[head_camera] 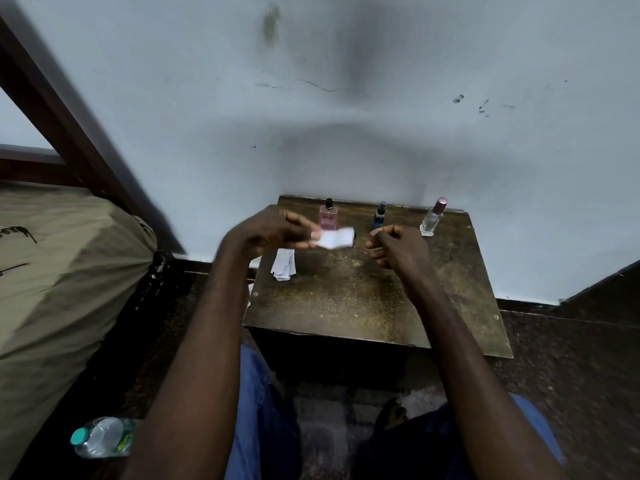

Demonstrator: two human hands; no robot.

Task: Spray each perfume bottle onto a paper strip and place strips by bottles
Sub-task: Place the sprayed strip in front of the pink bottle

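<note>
A plastic water bottle (100, 438) lay on the dark floor at lower left. At mid-frame a scuffed wooden table (363, 299) stood against a pale wall. Above it the left hand (273, 230) pinched a white paper strip (336, 237). The right hand (394, 249) was curled, holding nothing. Spare strips (284, 268) lay at the table's left edge. A pink bottle (328, 216), a blue bottle (380, 216) and a clear glass bottle (433, 220) stood along its far edge.

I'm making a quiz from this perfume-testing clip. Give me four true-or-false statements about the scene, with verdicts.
1. The left hand pinches a paper strip. True.
2. The right hand holds the blue bottle. False: it holds nothing; the bottle stands on the table.
3. The pink bottle stands left of the blue bottle. True.
4. The spare strips lie beside the clear bottle. False: they lie near the table's left edge.
</note>
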